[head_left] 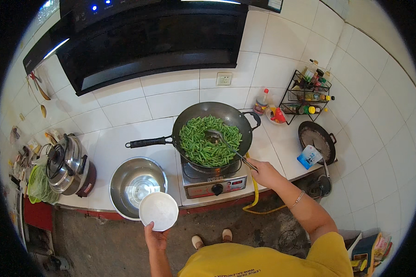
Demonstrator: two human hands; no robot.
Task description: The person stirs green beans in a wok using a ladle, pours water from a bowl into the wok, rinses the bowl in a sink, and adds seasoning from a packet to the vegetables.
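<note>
A black wok [183, 117] on the gas stove [216, 185] holds a heap of cut green beans [203, 143]. My right hand [266, 174], at the wok's near right side, is closed round the handle of a metal spatula [233, 148]. Its head rests among the beans and is partly covered by them. In my left hand [156, 238] is a white bowl [158, 211], gripped by its near rim. The bowl is tilted over the front edge of the counter and overlaps a large steel basin [119, 180].
A pressure cooker [71, 166] stands on the left. At the right are a bottle rack [307, 94], a sauce bottle [261, 102], a second dark pan [326, 134] and a blue-and-white packet [309, 157]. A yellow gas hose [255, 196] hangs by the stove; the range hood [152, 46] overhangs.
</note>
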